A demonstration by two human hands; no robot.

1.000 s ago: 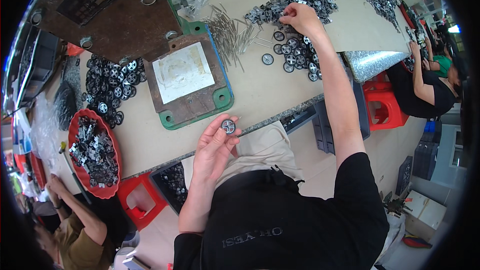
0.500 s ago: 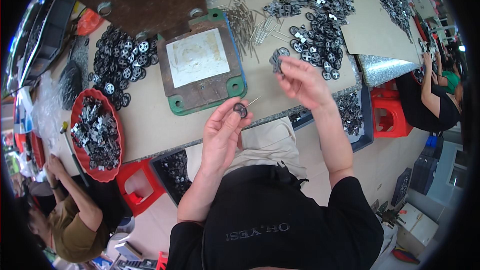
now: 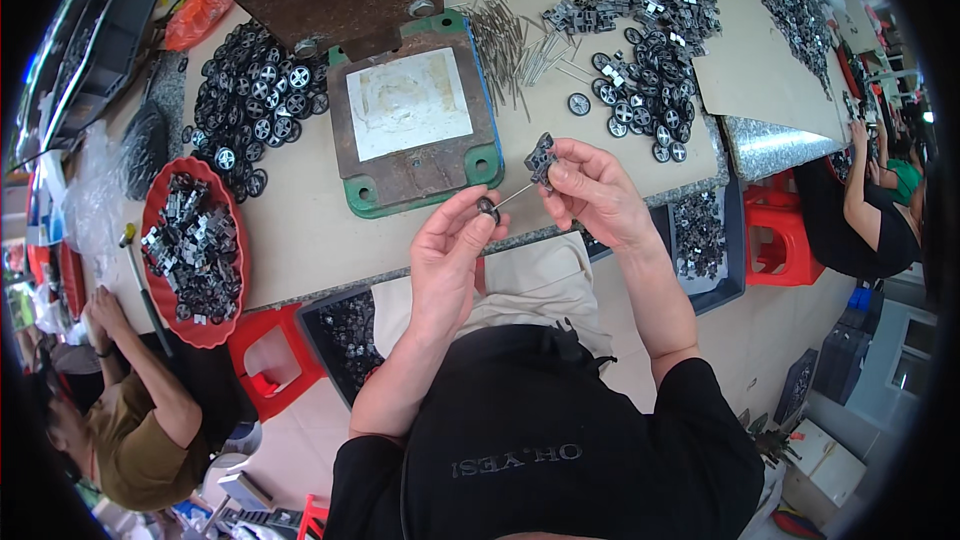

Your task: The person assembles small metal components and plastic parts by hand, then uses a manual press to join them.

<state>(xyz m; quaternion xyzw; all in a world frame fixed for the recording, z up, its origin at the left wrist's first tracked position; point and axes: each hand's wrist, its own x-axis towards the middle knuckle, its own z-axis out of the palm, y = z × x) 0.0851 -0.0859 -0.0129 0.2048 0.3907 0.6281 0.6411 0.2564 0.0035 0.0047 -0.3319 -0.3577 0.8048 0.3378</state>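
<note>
My left hand [image 3: 449,250] pinches a small black toy wheel [image 3: 488,208] at the table's front edge. A thin metal axle [image 3: 515,196] sticks out from that wheel toward the right. Between the fingertips of my right hand [image 3: 598,192] is a dark grey plastic part [image 3: 541,157], held just above the axle's far end. Whether the axle touches or enters the part cannot be made out. Beyond my hands, a single loose wheel [image 3: 578,104] lies on the table, left of a heap of black wheels [image 3: 650,90].
A press with a green base and pale pad [image 3: 408,105] stands ahead. Metal axles [image 3: 505,40] and grey parts [image 3: 660,0] lie behind. More wheels [image 3: 262,95] and a red basket [image 3: 243,270] of parts are at left. Dark bins [image 3: 735,240] sit below the edge; a co-worker [image 3: 150,410] is at left.
My right hand has moved left and down with the grey part, toward the axle. The wheel in my left hand has turned edge-on. The view has shifted slightly.
</note>
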